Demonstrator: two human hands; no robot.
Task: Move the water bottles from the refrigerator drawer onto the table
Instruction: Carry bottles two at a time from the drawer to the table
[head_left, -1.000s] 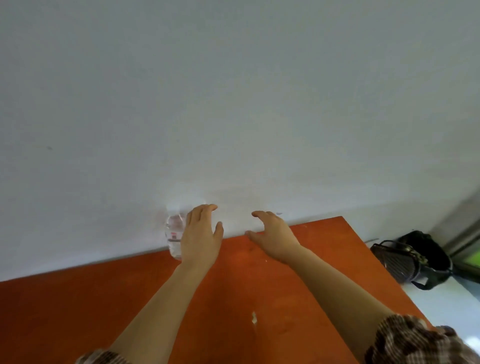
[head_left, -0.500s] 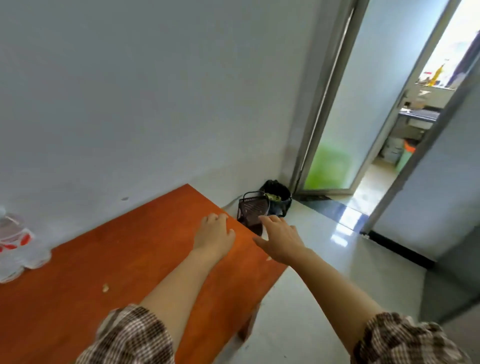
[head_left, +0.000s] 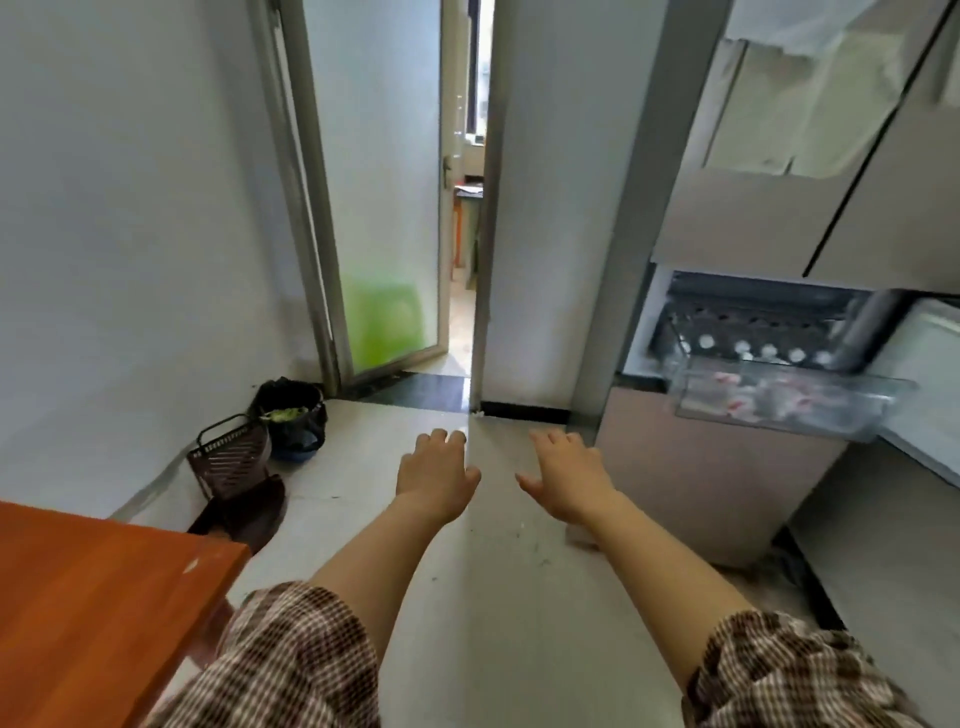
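The refrigerator (head_left: 779, 208) stands at the right with its clear drawer (head_left: 769, 410) pulled out. Several water bottles (head_left: 763, 356) with white caps and red labels lie in the drawer. The corner of the orange table (head_left: 93, 587) shows at the lower left; no bottle on it is in view. My left hand (head_left: 434, 475) and my right hand (head_left: 566, 475) are stretched out over the floor, fingers relaxed, holding nothing. Both are left of the drawer and below it.
A dark mesh basket (head_left: 228, 457) and a black bin (head_left: 291, 415) with green scraps stand by the left wall, just past the table corner. A glass door (head_left: 379, 208) stands ajar ahead. The tiled floor (head_left: 493, 597) stretches between table and refrigerator.
The view has swung right from the table and wall to the doorway and refrigerator. My hands left the bottles standing on the table and now hang empty over the floor.
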